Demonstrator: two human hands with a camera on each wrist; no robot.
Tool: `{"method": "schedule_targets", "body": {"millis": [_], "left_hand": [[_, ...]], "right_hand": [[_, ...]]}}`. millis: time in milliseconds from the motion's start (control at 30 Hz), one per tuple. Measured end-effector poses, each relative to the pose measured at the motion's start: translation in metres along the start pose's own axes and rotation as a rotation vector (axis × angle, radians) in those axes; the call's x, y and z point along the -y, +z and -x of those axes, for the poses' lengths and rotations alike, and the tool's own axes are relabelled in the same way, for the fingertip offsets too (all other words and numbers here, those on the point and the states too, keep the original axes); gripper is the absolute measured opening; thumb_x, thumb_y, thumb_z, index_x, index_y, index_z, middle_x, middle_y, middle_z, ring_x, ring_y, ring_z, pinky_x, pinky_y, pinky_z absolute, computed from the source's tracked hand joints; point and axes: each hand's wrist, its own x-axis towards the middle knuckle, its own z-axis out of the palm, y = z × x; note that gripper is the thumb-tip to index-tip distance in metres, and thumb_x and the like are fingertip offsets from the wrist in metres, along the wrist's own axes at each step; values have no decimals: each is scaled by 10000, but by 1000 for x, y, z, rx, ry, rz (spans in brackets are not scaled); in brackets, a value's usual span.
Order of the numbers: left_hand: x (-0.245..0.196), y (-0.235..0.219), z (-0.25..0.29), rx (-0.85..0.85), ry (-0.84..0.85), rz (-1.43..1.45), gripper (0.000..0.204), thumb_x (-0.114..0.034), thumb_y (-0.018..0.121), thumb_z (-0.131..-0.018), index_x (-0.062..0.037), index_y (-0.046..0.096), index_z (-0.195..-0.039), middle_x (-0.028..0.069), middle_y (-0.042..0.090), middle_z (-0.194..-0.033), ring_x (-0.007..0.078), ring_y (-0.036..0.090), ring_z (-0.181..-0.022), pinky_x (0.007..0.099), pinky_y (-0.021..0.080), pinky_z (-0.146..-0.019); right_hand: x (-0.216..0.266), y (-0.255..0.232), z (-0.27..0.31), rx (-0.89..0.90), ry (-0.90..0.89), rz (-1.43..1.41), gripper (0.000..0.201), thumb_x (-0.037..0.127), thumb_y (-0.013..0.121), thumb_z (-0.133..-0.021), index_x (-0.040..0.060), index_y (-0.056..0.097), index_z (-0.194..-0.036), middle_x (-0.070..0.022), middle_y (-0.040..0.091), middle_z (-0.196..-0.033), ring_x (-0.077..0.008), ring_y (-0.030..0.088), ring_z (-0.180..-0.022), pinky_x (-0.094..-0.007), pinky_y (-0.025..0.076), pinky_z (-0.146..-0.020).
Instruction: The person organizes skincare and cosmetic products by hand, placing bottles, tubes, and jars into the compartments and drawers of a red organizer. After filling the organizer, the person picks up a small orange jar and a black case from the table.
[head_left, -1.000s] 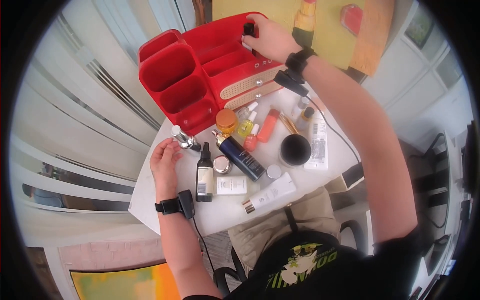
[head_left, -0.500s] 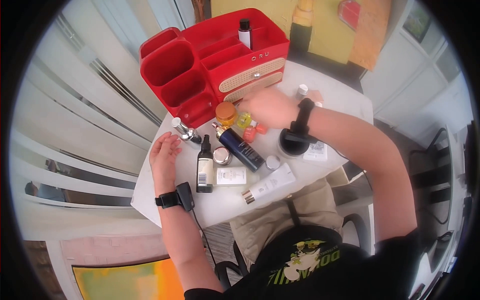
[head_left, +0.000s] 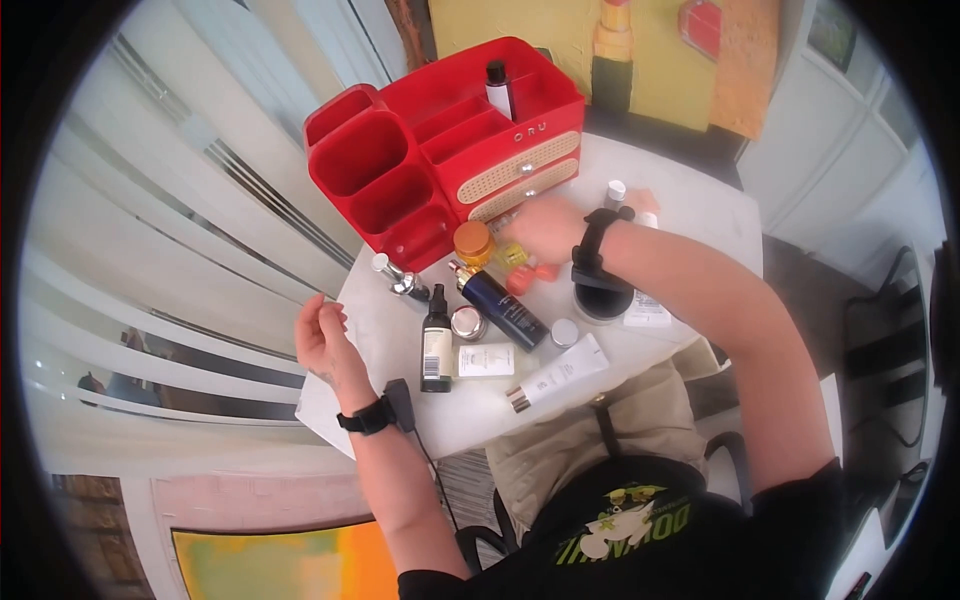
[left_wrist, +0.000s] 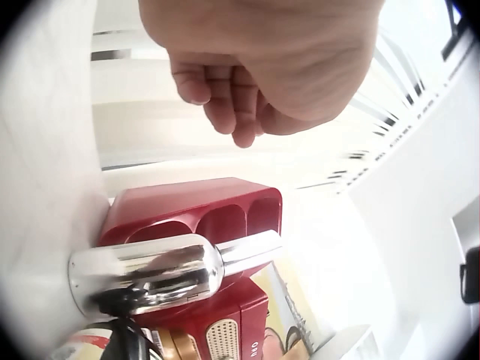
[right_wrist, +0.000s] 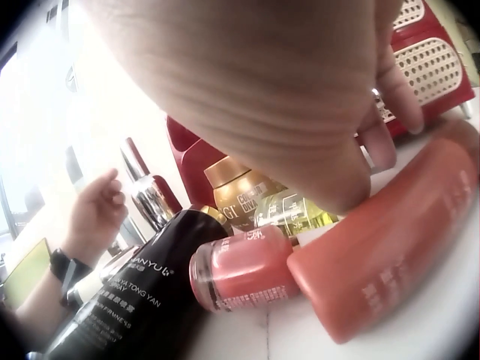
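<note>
White stone-look tabletop (head_left: 690, 170) spans the scene, with a red organizer (head_left: 470, 160) standing at its far side, two perforated beige drawer fronts below the raised letters "ORU". The person's hands are well apart. The right hand (head_left: 548, 228) reaches down among small bottles in front of the drawers, its fingers bent downward; whether they grip anything cannot be told. The left hand (head_left: 325, 340) hovers by the table's left edge, fingers loosely curled around nothing, near an upright silver bottle (head_left: 402, 282). A dark blue bottle (head_left: 503, 308) lies slantwise mid-table, a white tube (head_left: 560, 375) lies near the front edge, and a black spray bottle (head_left: 436, 345) sits to their left. A black-topped jar (head_left: 602, 302) is partly covered by the right wrist. Under and beside the right hand are a coral tube (right_wrist: 390, 240), lying on the table, a gold-lidded jar (head_left: 473, 243) and a black-capped bottle (head_left: 499, 90), the last upright inside the organizer's right-hand section. Smaller still, a silver-lidded jar (head_left: 467, 322) rests beside the blue bottle, while a coral bottle (right_wrist: 244, 270) and a yellow bottle (right_wrist: 292, 214) lie close to the right hand.
</note>
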Motion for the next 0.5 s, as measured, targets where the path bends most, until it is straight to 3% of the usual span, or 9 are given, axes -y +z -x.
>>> {"method": "schedule_targets", "body": {"millis": [67, 167, 233, 267, 300, 367, 500], "left_hand": [[-14, 9, 8, -26, 103, -50, 230, -88, 619, -948, 36, 640, -1141, 68, 682, -904, 118, 611, -815, 237, 467, -696], [-49, 37, 26, 126, 226, -131, 191, -40, 644, -917, -2, 667, -1103, 91, 697, -931, 160, 659, -843, 279, 516, -727], [-87, 70, 34, 554, 388, -476, 275, -17, 696, -845, -32, 674, -1118, 123, 709, -963, 233, 690, -892, 326, 542, -745], [-93, 87, 37, 653, 501, -526, 297, -2, 687, -832, -43, 675, -1126, 137, 707, -970, 263, 684, -891, 342, 540, -762], [-96, 103, 40, 751, 616, -575, 322, 13, 678, -820, -54, 677, -1135, 152, 706, -976, 293, 678, -890, 358, 538, -778], [-89, 134, 46, 855, 663, -620, 294, 9, 690, -757, -41, 676, -1046, 159, 692, -941, 346, 666, -887, 421, 537, -776], [-61, 170, 49, 983, 701, -795, 236, -35, 718, -693, -35, 663, -922, 150, 678, -876, 336, 664, -847, 430, 535, -751]], "right_hand": [[-4, -1, 1, -26, 20, -21, 193, 112, 609, -827, 81, 756, -949, -150, 722, -883, -331, 714, -880, -449, 570, -719], [-14, 2, 4, -147, 68, 44, 171, 98, 632, -784, 71, 761, -892, -154, 721, -850, -336, 712, -846, -459, 566, -686], [-22, 13, -1, -261, 51, 43, 152, 93, 652, -748, 66, 762, -849, -147, 722, -832, -335, 709, -822, -469, 561, -662], [-21, 13, -1, -260, 50, 39, 152, 93, 652, -748, 66, 762, -849, -147, 722, -832, -335, 709, -822, -469, 561, -662], [-19, 12, -3, -248, 76, 33, 156, 100, 649, -753, 62, 763, -852, -150, 724, -839, -338, 709, -826, -464, 562, -673], [-12, 8, -5, -242, 103, 21, 161, 107, 645, -759, 58, 764, -855, -152, 725, -845, -340, 710, -830, -459, 563, -684], [-6, -10, -3, -149, 112, -30, 196, 149, 620, -794, 55, 770, -877, -167, 731, -885, -347, 712, -855, -437, 566, -741]]}}
